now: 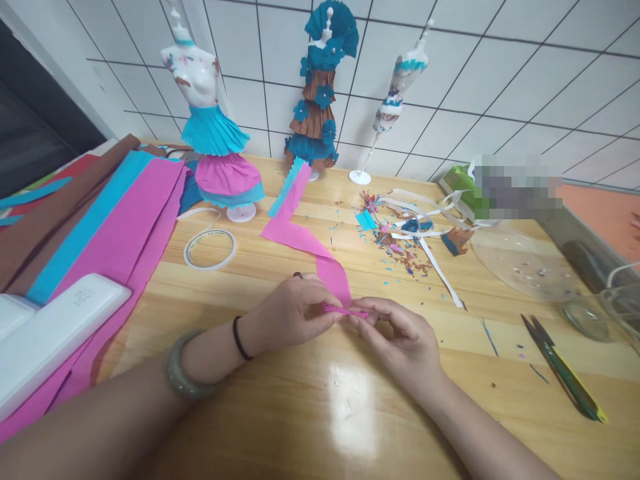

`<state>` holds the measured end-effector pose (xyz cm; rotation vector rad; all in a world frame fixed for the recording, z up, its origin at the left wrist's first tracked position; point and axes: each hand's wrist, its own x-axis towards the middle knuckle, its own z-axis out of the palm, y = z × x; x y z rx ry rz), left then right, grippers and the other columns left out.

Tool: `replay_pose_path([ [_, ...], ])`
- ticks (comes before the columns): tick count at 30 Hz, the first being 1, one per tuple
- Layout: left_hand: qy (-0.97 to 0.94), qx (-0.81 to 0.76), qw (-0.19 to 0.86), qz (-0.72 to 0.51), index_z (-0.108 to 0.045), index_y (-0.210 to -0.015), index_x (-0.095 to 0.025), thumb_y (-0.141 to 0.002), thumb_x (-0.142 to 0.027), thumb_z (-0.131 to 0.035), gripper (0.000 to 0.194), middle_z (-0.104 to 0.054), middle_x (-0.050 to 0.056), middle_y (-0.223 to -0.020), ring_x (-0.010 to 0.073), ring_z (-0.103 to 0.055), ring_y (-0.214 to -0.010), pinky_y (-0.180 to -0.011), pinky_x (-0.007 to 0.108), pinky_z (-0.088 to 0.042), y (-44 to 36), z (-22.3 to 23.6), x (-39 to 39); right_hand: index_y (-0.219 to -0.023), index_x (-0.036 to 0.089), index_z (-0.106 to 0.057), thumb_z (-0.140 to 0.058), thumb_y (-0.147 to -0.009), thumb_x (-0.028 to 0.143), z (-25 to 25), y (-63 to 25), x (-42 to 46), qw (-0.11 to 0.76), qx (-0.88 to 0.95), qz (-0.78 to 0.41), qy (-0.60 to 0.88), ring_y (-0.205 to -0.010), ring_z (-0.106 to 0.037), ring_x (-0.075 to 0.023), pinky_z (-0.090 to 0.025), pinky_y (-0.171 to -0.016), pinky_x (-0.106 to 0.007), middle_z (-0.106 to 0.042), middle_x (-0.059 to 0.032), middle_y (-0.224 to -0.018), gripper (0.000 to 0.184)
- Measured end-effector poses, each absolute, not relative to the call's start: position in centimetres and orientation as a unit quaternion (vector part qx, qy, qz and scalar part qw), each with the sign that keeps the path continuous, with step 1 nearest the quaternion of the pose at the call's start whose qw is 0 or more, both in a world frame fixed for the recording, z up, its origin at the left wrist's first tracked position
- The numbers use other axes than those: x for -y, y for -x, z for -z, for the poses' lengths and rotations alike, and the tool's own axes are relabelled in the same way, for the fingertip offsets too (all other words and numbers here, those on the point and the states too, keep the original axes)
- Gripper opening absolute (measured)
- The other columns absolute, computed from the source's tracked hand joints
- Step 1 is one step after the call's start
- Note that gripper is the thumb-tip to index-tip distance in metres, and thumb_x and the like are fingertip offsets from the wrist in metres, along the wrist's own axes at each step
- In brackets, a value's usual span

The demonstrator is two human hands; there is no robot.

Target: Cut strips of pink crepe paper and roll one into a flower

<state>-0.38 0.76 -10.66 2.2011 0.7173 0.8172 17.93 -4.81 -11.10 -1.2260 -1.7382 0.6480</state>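
Observation:
A long pink crepe paper strip [305, 233] runs across the wooden table [350, 400] from the mannequins down to my hands. My left hand [293, 313] and my right hand [400, 337] meet at the table's middle. Both pinch the near end of the strip, which is folded into a narrow pink pleat between the fingertips. My left wrist wears a green bangle and a black hair band.
Three small dress-form mannequins stand at the back: one in a blue and pink skirt [215, 133], one in teal and brown [320, 87], one slim [395, 100]. Stacked paper sheets [100, 220] lie left, a tape roll [210, 249], paper scraps [400, 247], snips [563, 373] right, a clear plate [520, 263].

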Motion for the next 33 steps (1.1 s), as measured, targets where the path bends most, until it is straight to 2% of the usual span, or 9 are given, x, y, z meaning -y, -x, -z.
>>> replay_pose_path([
  [10, -0.813, -0.305, 0.374, -0.325, -0.069, -0.081, -0.016, -0.08, -0.02, -0.056, 0.014, -0.068, 0.004, -0.074, 0.0133, -0.058, -0.069, -0.068, 0.025, -0.044, 0.3, 10.41, -0.78, -0.094, 0.018, -0.061, -0.057, -0.081, 0.025, 11.73, -18.35, 4.57, 0.438, 0.66, -0.341, 0.505, -0.057, -0.055, -0.0126, -0.048, -0.054, -0.026, -0.06, -0.0031, -0.068, 0.015],
  [16, -0.71, -0.366, 0.501, -0.334, -0.064, -0.092, -0.013, -0.077, -0.021, -0.057, 0.018, -0.066, 0.004, -0.076, 0.0123, -0.059, -0.07, -0.065, 0.023, -0.047, 0.43, 11.1, -0.92, -0.088, 0.02, -0.062, -0.054, -0.084, 0.024, 11.61, -18.39, 4.47, 0.436, 0.662, -0.367, 0.487, -0.064, -0.057, -0.0141, -0.048, -0.059, -0.027, -0.061, -0.0049, -0.074, 0.011],
  [19, -0.678, -0.361, 0.54, -0.344, -0.06, -0.089, -0.012, -0.076, -0.02, -0.057, 0.016, -0.063, 0.002, -0.073, 0.0109, -0.057, -0.066, -0.062, 0.022, -0.046, 0.42, 11.31, -1.04, -0.085, 0.02, -0.064, -0.051, -0.085, 0.022, 11.41, -18.34, 4.31, 0.429, 0.682, -0.361, 0.469, -0.072, -0.059, -0.016, -0.049, -0.065, -0.03, -0.062, -0.0072, -0.082, 0.014],
  [25, -0.685, -0.341, 0.551, -0.333, -0.061, -0.077, -0.012, -0.077, -0.017, -0.052, 0.01, -0.06, 0.001, -0.071, 0.0109, -0.054, -0.067, -0.064, 0.022, -0.044, 0.36, 10.94, -1.08, -0.086, 0.021, -0.064, -0.059, -0.08, 0.02, 11.48, -18.09, 4.22, 0.429, 0.691, -0.334, 0.476, -0.075, -0.059, -0.0163, -0.048, -0.065, -0.029, -0.063, -0.0064, -0.083, 0.008],
  [30, -0.707, -0.334, 0.533, -0.323, -0.064, -0.079, -0.012, -0.078, -0.013, -0.049, 0.015, -0.064, 0.003, -0.075, 0.012, -0.057, -0.072, -0.067, 0.023, -0.044, 0.34, 10.47, -0.97, -0.087, 0.021, -0.065, -0.06, -0.079, 0.02, 11.99, -17.93, 4.14, 0.431, 0.685, -0.316, 0.495, -0.069, -0.058, -0.0145, -0.047, -0.06, -0.027, -0.063, -0.006, -0.082, 0.009],
  [33, -0.728, -0.344, 0.502, -0.315, -0.065, -0.081, -0.012, -0.074, -0.013, -0.056, 0.012, -0.065, 0.003, -0.075, 0.012, -0.057, -0.07, -0.066, 0.022, -0.045, 0.23, 10.31, -0.89, -0.088, 0.021, -0.065, -0.06, -0.079, 0.021, 12.07, -18.0, 4.1, 0.428, 0.679, -0.321, 0.504, -0.068, -0.058, -0.0142, -0.047, -0.06, -0.027, -0.063, -0.0058, -0.082, 0.01],
])
